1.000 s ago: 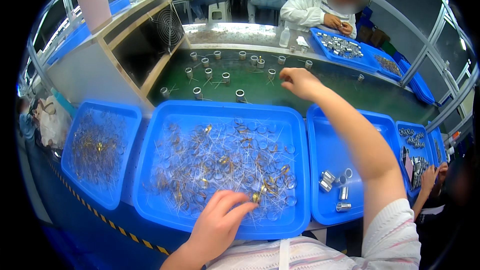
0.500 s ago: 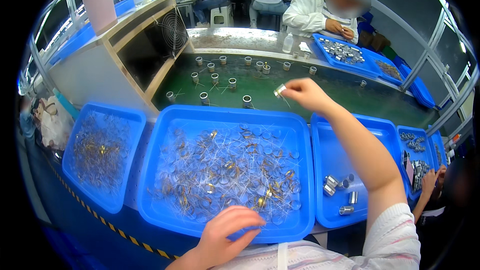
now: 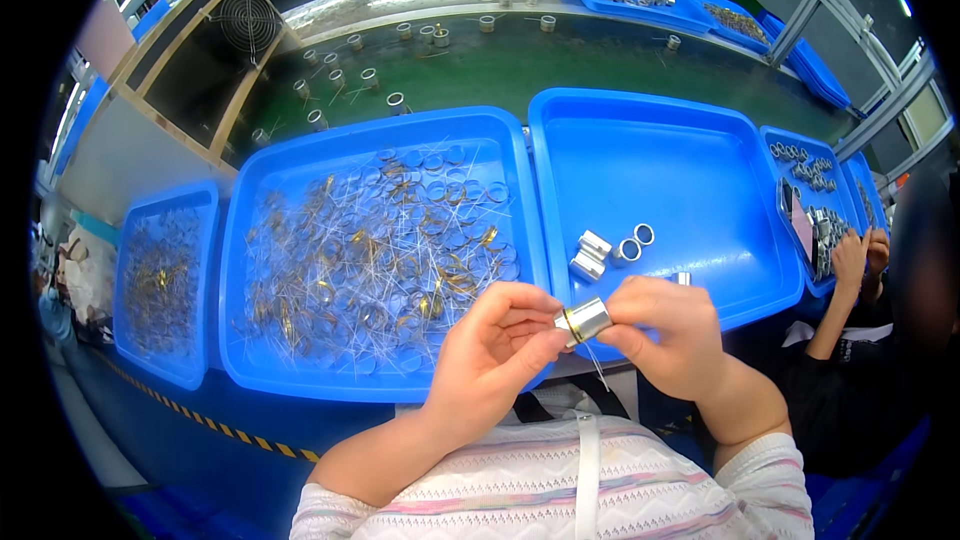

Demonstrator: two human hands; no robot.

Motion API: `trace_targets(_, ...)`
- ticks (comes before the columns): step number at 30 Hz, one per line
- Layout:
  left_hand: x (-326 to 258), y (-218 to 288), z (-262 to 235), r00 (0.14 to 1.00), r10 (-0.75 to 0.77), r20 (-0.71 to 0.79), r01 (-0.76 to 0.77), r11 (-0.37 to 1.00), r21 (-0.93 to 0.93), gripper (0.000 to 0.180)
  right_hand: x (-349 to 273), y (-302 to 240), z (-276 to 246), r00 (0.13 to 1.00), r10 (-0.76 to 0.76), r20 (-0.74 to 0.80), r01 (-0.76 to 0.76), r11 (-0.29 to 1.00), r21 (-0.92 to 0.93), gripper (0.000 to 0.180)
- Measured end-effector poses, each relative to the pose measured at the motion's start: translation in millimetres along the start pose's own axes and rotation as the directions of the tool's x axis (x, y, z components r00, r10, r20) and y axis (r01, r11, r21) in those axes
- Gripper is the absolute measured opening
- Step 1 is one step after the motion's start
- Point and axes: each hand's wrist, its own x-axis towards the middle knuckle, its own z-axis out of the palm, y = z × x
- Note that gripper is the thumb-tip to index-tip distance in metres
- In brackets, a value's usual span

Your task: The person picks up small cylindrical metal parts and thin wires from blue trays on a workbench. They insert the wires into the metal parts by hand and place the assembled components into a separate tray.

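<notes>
In front of my chest, both hands meet at a shiny metal sleeve (image 3: 588, 320). My right hand (image 3: 668, 332) pinches the sleeve's right end between thumb and fingers. My left hand (image 3: 497, 352) is closed at its other end, where a thin ring with a yellowish edge sits; fine wire leads (image 3: 601, 368) hang below. Whether the ring is inside the sleeve or only against it, I cannot tell. Left of the hands, a large blue tray (image 3: 236, 275) holds many tangled wire-lead rings. Several loose metal sleeves (image 3: 590, 256) lie in the blue tray (image 3: 680, 120) beyond my right hand.
Beyond the trays runs a green conveyor belt (image 3: 480, 75) with several upright sleeves (image 3: 397, 103) on it. A smaller blue tray (image 3: 127, 325) of wire parts stands far left. At right, another person's hands (image 3: 855, 255) work beside a tray of metal parts.
My right hand has come back from over the belt to my chest and now grips a metal sleeve. My left hand has lifted from the large tray to meet it. The view has turned rightward and down.
</notes>
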Motion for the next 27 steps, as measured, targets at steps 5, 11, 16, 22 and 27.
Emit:
trace_targets(5,3,-8,18,0.976,0.212,-0.051,-0.199,0.962,0.187,0.035,-22,8,-1,0.997,-0.002,-0.074,0.006,0.999,0.054,0.017)
trace_targets(11,10,-17,16,0.855,0.503,0.123,-0.48,0.679,0.556,0.034,-30,17,1,0.992,0.056,-0.114,-0.026,0.968,0.25,0.017)
trace_targets(16,12,-11,21,0.94,0.34,0.005,-0.315,0.865,0.392,0.039,-36,24,6,0.982,0.078,-0.173,-0.023,0.953,0.302,0.015)
trace_targets(22,13,-11,16,0.999,0.041,0.005,-0.041,0.954,0.297,0.038,-35,31,10,0.97,-0.004,-0.243,0.057,0.976,0.212,0.018)
trace_targets(27,17,-12,16,0.995,0.086,0.049,-0.098,0.907,0.409,0.035,-36,29,8,0.962,-0.147,-0.229,0.135,0.989,-0.066,0.025)
